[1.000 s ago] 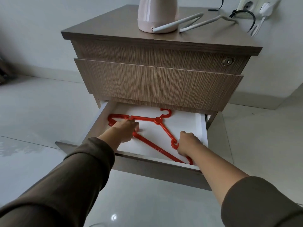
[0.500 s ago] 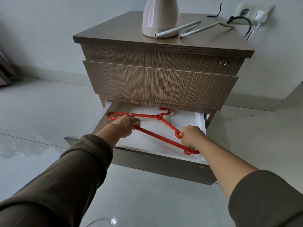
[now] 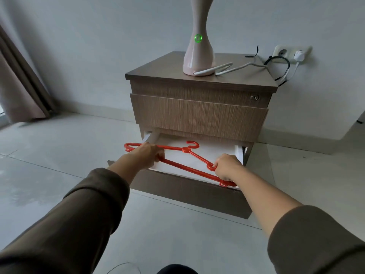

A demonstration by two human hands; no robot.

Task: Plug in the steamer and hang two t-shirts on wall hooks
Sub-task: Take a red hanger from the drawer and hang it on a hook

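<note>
A red plastic hanger (image 3: pixel 183 149) is lifted over the open bottom drawer (image 3: pixel 197 190) of a wooden cabinet. My left hand (image 3: pixel 147 156) grips its left side, and my right hand (image 3: pixel 227 168) grips its right end. It may be more than one hanger stacked; I cannot tell. The pale pink steamer (image 3: pixel 198 48) stands on the cabinet top with a green light lit. Its white cord (image 3: pixel 237 69) runs to a plug (image 3: pixel 299 55) in the wall socket. No t-shirts or hooks are in sight.
The cabinet (image 3: pixel 199 113) stands against a grey wall, its upper drawer closed with a lock at the right. A brown curtain (image 3: pixel 17 91) hangs at the left. Pale tiled floor (image 3: pixel 59 155) spreads around the cabinet.
Both hands have raised the red hanger from the drawer floor to above the drawer's edge. My head has pulled back and up, bringing the steamer's green light into view.
</note>
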